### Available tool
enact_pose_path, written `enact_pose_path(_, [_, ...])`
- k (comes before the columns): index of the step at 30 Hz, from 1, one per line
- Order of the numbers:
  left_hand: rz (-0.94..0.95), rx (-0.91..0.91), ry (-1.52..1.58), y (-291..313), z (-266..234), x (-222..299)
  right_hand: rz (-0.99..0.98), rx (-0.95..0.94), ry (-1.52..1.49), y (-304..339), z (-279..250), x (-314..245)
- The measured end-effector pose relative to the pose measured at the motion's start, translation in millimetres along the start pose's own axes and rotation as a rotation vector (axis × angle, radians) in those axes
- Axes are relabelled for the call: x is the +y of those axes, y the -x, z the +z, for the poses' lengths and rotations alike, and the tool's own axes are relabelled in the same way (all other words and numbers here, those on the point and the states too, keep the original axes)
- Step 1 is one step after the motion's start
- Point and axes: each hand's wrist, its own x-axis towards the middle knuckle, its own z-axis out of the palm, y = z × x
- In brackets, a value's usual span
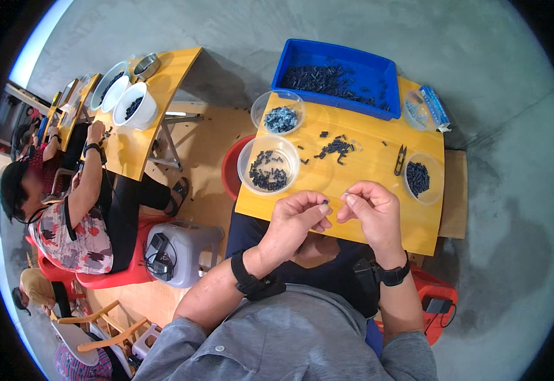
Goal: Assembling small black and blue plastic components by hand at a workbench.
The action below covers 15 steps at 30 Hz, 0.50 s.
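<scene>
Over the near edge of the yellow table [347,184], my left hand [293,222] pinches a small black piece [325,202] between thumb and fingertips. A short gap away, my right hand [376,213] is closed in a pinch on a tiny pale thing that is too small to name. Just beyond my hands lies a loose pile of short black pieces [335,147]. To the left stands a clear round tub [243,166] of black pieces. On the right, a pair of thread snips [401,160] lies beside a clear bowl [439,181] filled with black pieces.
A large blue tray [385,73] of black pieces spans the far edge. Left of it stands a clear tub [258,108] of light blue bits; right, a small tub [415,120] and blue-white box [435,108]. Another person [77,235] sits at a table on the left.
</scene>
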Motion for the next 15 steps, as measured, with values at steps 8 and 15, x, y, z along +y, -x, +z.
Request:
enact_pose_path(8, [0.068,-0.106,-0.083,2,4,-4,-0.043,-0.089,0.198,12,-1,-16])
enact_pose_path(15, [0.116,-0.114,-0.105,3,4,-4,-0.192,-0.215,0.389,14,0,-32])
